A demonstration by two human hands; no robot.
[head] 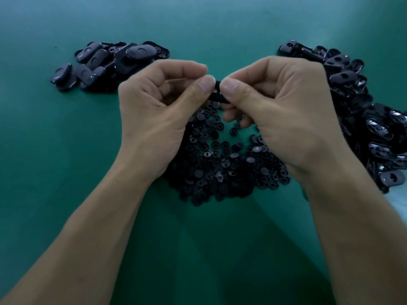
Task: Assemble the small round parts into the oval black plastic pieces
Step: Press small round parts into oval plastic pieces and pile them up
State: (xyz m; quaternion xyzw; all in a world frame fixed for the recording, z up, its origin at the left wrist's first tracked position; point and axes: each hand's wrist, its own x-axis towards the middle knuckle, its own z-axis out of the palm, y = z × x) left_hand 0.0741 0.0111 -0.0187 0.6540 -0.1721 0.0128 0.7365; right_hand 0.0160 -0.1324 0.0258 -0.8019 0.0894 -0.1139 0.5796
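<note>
You hold one black piece (218,93) pinched between both thumbs, raised above the heap of round parts (226,164). It is mostly hidden, so whether a round part is seated cannot be told. Your left hand (158,106) and right hand (279,111) are both clenched on it. The small pile at far left (105,64), matte and smooth, looks finished. The larger glossy pile on the right (361,111) likely remains. The green table (66,172) is plain.

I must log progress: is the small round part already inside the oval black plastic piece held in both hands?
Cannot tell. Both thumbs cover the oval black plastic piece, so no round part shows.
</note>
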